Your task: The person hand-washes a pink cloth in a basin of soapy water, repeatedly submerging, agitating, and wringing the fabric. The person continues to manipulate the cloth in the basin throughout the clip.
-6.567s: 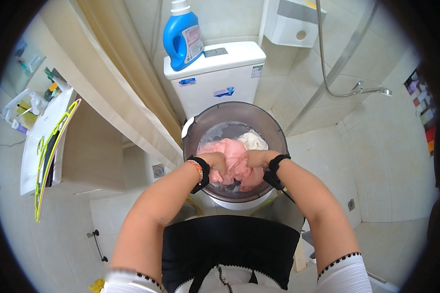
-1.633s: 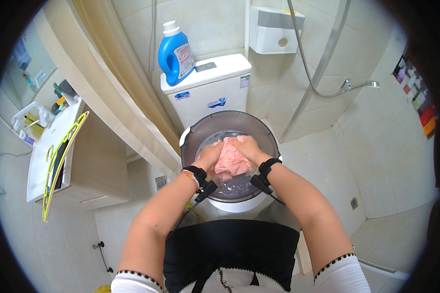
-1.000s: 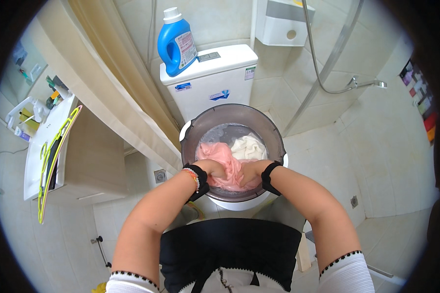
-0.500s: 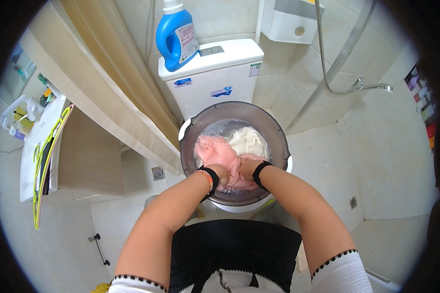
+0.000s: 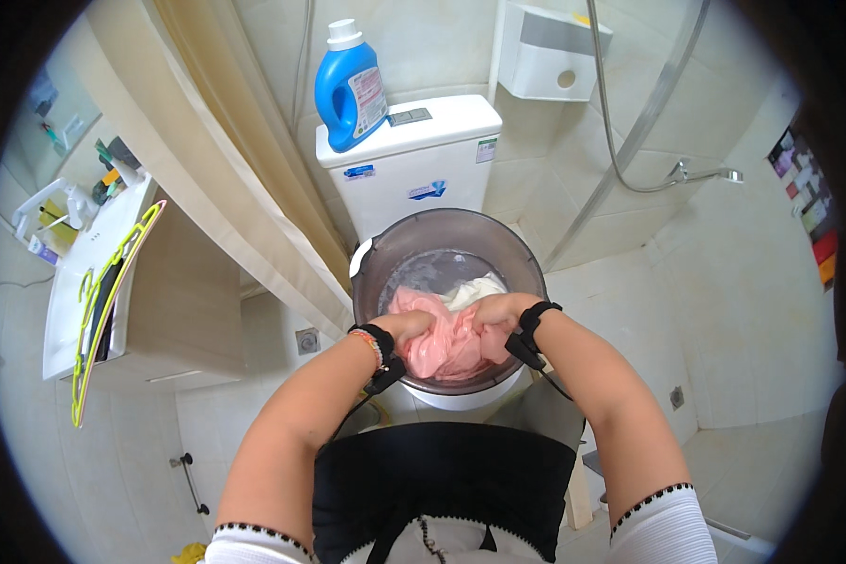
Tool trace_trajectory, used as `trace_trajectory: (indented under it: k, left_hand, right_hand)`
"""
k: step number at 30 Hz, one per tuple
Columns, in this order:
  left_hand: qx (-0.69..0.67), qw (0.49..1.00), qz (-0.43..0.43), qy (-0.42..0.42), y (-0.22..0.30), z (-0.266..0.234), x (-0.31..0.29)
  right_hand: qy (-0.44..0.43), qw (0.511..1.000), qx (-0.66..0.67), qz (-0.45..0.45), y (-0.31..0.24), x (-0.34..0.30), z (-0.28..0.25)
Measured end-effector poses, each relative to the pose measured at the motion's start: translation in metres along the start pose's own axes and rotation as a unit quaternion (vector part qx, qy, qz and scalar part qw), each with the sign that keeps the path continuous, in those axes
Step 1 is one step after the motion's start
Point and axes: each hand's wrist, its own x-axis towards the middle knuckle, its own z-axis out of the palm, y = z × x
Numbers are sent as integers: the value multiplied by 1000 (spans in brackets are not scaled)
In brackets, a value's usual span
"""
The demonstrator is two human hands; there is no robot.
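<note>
A wet pink garment [image 5: 445, 345] is bunched at the near side of a dark, see-through basin [image 5: 392, 246], its exact kind hidden by the folds. My left hand [image 5: 411, 326] grips its left part, fingers closed into the cloth. On the other side my right hand [image 5: 498, 310] also clutches it, knuckles up. Behind the pink bundle lies a white cloth [image 5: 477, 289], partly covered by it and my right hand. Sudsy water [image 5: 432, 271] shows at the far side of the basin.
The basin rests on a white toilet, whose tank [image 5: 414, 155] bears a blue detergent bottle [image 5: 350, 89]. A beige curtain [image 5: 216, 179] hangs at the left, beside a washstand [image 5: 183, 301] with green hangers [image 5: 113, 291]. A shower hose [image 5: 602, 113] loops at the right.
Both hands have risen out of the water with the pink garment and moved apart, the right one further right. The pink cloth is gathered nearer me, and more water shows behind it.
</note>
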Motion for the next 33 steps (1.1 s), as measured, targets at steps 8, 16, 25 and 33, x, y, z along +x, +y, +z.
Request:
trace_trajectory:
  k: [8,16,25,33]
  left_hand:
    - [-330,934,115,-72,16,22,-45]
    - [-449,854,254,-64,32,51,-42]
    - [-467,804,367,27,43,63,-24]
    - [-457,819,322,127,37,49,0]
  right_hand:
    - [-13,914,298,-273,-49,-71,9]
    - [36,787,501,-359,-72,-79,52]
    - [524,769,-68,-359,-73,-63,93]
    - [505,752,56,-419,-70,-39,83]
